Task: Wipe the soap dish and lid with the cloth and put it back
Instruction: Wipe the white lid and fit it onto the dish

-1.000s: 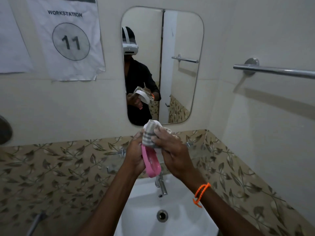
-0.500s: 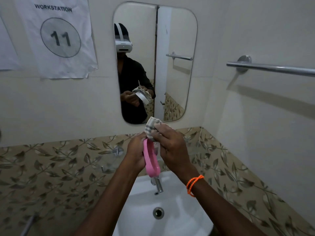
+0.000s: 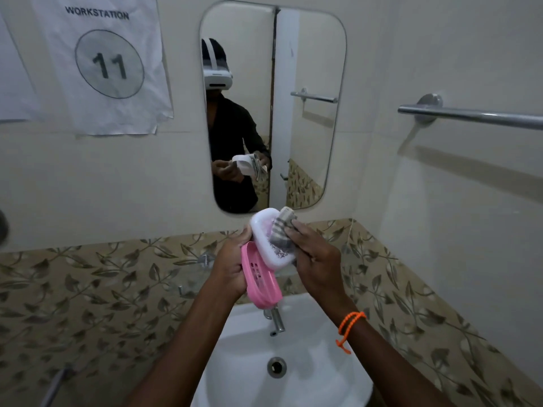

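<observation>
Head view, left hand (image 3: 232, 268) holding soap dish (image 3: 260, 279), lid (image 3: 269, 239), right hand (image 3: 314, 259) pressing cloth (image 3: 280, 233)

Soap dish (image 3: 260, 279) and white lid (image 3: 266, 239) now tilted face-on, lid newly exposed, cloth (image 3: 281, 232) inside it.

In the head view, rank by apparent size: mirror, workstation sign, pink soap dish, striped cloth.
1. Mirror
2. Workstation sign
3. Pink soap dish
4. Striped cloth
The dish and cloth sit much nearer the camera, and the cloth is partly hidden, so true sizes remain unsure.
</observation>
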